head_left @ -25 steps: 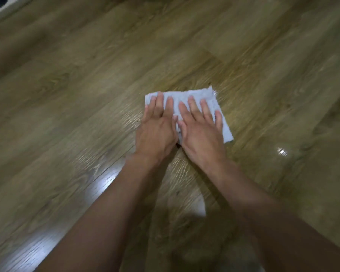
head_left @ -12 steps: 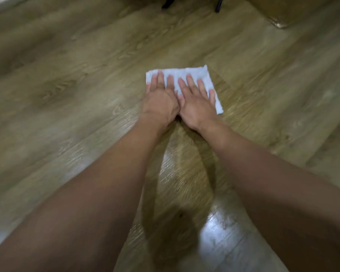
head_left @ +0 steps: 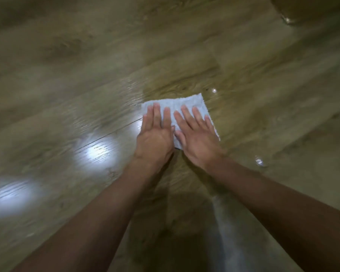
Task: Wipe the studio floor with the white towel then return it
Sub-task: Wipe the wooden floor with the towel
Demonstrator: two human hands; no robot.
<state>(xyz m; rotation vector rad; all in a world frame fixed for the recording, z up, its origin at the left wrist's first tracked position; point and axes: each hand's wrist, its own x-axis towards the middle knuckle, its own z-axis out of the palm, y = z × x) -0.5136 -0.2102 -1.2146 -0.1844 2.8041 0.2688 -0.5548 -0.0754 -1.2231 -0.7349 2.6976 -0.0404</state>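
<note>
Plank floor (head_left: 67, 85), wood-look, olive-brown, glossy. Glare patches (head_left: 98, 150) at centre left and lower left. Seam (head_left: 114, 133) running diagonally from the centre-left glare up to the towel's left edge. White towel (head_left: 177, 103) flat on the boards just right of centre, rough square. Small shiny specks (head_left: 214, 90) right of it. Brown shape (head_left: 312, 8) in upper right corner, too blurred to identify.

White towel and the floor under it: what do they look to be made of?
White towel: soft cloth, perhaps terry or microfibre, judging by its nubbly matte surface and scalloped edge. Floor: wood-grain planks with visible seams and glossy glare patches. It is probably laminate or vinyl rather than solid wood, though the look leaves that open.
</note>
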